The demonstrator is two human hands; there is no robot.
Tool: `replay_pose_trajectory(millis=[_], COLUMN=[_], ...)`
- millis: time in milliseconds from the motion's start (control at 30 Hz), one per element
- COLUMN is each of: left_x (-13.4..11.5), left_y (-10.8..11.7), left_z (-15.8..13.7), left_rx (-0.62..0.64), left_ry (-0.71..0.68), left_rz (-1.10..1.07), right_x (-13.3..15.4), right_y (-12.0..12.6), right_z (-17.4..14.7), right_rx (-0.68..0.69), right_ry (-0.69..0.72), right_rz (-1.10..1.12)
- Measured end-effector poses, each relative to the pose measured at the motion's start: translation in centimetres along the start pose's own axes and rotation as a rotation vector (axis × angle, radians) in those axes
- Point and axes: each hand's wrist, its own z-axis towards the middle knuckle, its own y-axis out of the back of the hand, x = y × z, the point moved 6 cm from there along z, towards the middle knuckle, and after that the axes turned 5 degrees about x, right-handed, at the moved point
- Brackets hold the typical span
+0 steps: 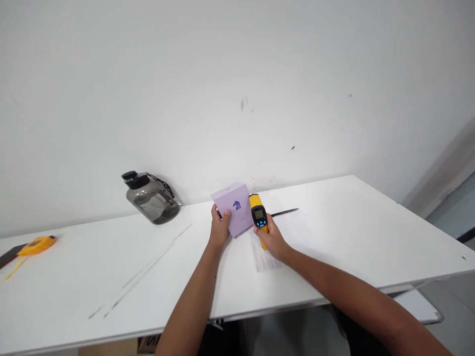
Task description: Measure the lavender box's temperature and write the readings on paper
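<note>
I am standing in a room with a white wall (222, 74), which carries some small dark marks and scratches. Against this wall is a long white counter (334, 237), and on its left part run two thin dark streaks (148, 269), going slantwise from near to far. At the middle of the counter, the person's left hand (220, 226) has its grip pinching the left side of a purple box (241, 212), with the thumb on the front face; whether the box touches the counter I cannot tell. The right hand (273, 240) has its grip wrapped around the handle of a yellow and black handheld meter (259, 213), just to the right of the box. Below these lies a printed paper (267, 264), partly covered, and to the right a thin dark pen (287, 212). A grey see-through bottle (154, 202) is at the far left, close to the wall. Farther left lies a yellow tape measure (39, 244). At the near right, beyond the counter's edge, the grey floor (451, 296) is visible.
</note>
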Motion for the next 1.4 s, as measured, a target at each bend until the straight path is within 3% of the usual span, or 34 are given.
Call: replay_pose_trajectory(millis=[367, 700, 1400], left_x=[0.17, -0.14, -0.16], left_y=[-0.02, -0.21, -0.21], left_z=[0.02, 0.01, 0.01], left_rx=[0.007, 0.014, 0.006], left_ry=[-0.002, -0.002, -0.027], left_rz=[-0.003, -0.009, -0.006], right_x=[-0.32, 0.19, 0.06], right_y=[0.01, 0.58, 0.29], right_z=[0.04, 0.15, 0.13], right_rx=[0.015, -0.059, -0.002], right_ry=[0.011, 0.169, 0.155], right_rz=[-0.041, -0.245, -0.285])
